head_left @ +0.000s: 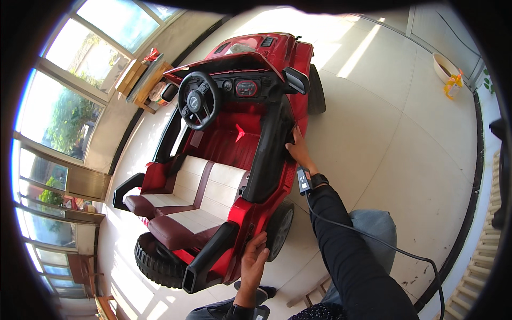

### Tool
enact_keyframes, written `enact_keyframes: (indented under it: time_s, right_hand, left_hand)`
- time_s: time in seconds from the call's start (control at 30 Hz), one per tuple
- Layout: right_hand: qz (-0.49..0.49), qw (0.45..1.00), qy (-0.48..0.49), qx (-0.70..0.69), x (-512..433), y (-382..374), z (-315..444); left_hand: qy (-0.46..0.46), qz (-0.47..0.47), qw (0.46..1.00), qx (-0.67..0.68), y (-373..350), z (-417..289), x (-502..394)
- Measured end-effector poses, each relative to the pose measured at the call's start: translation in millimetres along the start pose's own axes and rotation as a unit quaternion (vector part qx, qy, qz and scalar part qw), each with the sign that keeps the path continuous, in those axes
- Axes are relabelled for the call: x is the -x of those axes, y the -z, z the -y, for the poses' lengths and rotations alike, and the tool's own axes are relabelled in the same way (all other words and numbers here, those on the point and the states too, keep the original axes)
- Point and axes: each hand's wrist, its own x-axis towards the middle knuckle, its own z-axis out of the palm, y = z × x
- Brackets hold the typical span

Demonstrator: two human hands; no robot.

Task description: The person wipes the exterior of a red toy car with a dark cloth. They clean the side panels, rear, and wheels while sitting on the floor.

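Observation:
A red ride-on toy jeep with a black steering wheel and a white-and-maroon seat stands before me. My right hand rests against the outside of its black door panel, near the front; some fingertips are hidden there. Lower down, my left hand is beside the red rear side panel and rear wheel, palm turned up, fingers loosely bent and apart, holding nothing visible. A spare tyre lies behind the seat. A small cabled device sits by my right wrist.
A wooden stool is close to my legs. At the far right stand a basin and an orange-yellow bottle; a radiator lines that wall. A low wooden stand is under the windows. A cable runs across my right arm.

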Motion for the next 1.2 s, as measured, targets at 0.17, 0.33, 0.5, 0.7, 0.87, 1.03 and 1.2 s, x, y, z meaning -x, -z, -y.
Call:
enact_keyframes:
  time_s: [0.17,0.33,0.5,0.7,0.87,1.03,1.2]
  right_hand:
    - [-0.002,0.998,0.068,-0.013,36,1,-6]
    - [-0.018,0.998,0.052,-0.003,115,-8,9]
    - [0.113,0.992,0.026,0.041,170,14,11]
    - [0.252,0.967,-0.018,-0.012,175,45,30]
    - [0.323,0.943,0.067,-0.043,182,67,86]
    - [0.642,0.760,0.080,0.059,208,113,155]
    - [0.684,0.691,0.047,0.230,216,154,228]
  left_hand:
    - [0.006,0.005,1.000,-0.003,1,-1,0]
    - [-0.006,0.004,1.000,-0.017,1,5,-2]
    - [-0.044,0.000,0.999,-0.028,0,12,-5]
    - [-0.048,0.006,0.999,-0.021,2,13,-7]
    - [-0.054,0.019,0.998,0.009,2,9,-5]
    - [0.060,0.125,0.978,0.153,26,14,18]
    - [0.150,0.196,0.966,0.070,56,41,59]
